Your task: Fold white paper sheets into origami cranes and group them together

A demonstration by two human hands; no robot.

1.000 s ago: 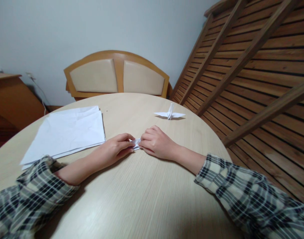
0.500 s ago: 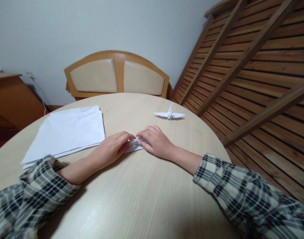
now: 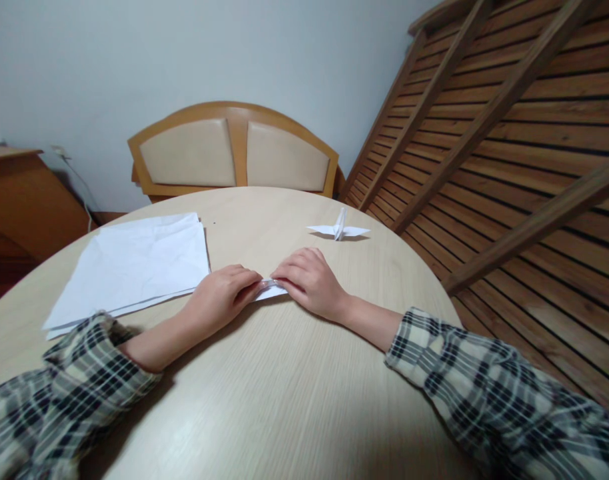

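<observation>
On the left of the frame, big white sheets (image 3: 134, 257) lie in a loose pile on the round table (image 3: 294, 400). They sit off to one side, maybe so they are close by but out of the way. Next comes the left hand (image 3: 222, 293), right by a corner of the pile – I can't tell if they touch. Its thumb and fingers pinch the left end of the small folded paper (image 3: 273, 292), which is in the middle of the frame, low against the table. The right hand (image 3: 312, 283) pinches the other end, fingers bent over it and thumb on the near side. With both ends held, the paper likely can't slide or spring open. Up and to the right, a white paper bird (image 3: 339, 231) stands with its wings out. It is apart from both hands – probably so nothing bumps its thin wings. Brown wooden slats (image 3: 539, 140) fill the upper right
</observation>
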